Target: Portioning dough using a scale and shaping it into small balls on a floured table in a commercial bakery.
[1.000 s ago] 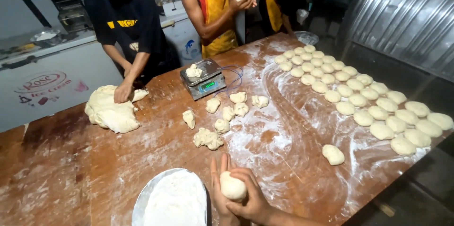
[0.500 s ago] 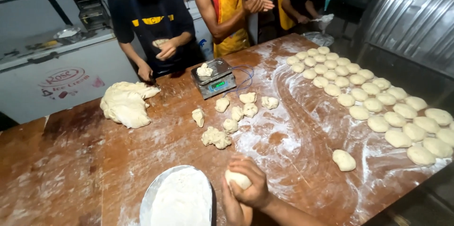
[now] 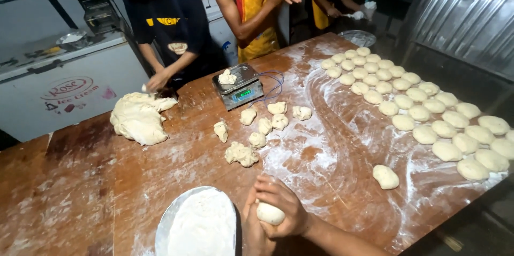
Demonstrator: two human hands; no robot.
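A: What could go wrong on the long, flour-dusted brown wooden counter [image 3: 321,143]?

B: The big pale mound of raw dough [image 3: 138,118] at the far left is left uncovered, so a dry skin could be formed on it. The rows of smooth pale dough rounds [image 3: 423,106] along the right are set close together, some seemingly touching, so sticking is likely judged. The flour-filled round metal dish [image 3: 198,226] at the near edge overhangs the frame and could be knocked by a wrist.

A: And the small smooth pale dough ball [image 3: 270,213]?

B: It is held above the near edge, cupped between the right hand [image 3: 282,205], curled over it, and the left hand [image 3: 255,229], pressed in from below. A slip to the floor could be caused by floury palms.

A: What is hidden?

B: The left hand is largely cut off, so its grasp is only partly seen. The small grey scale [image 3: 239,85] has its display too small to be read, and the co-workers' heads are cropped.
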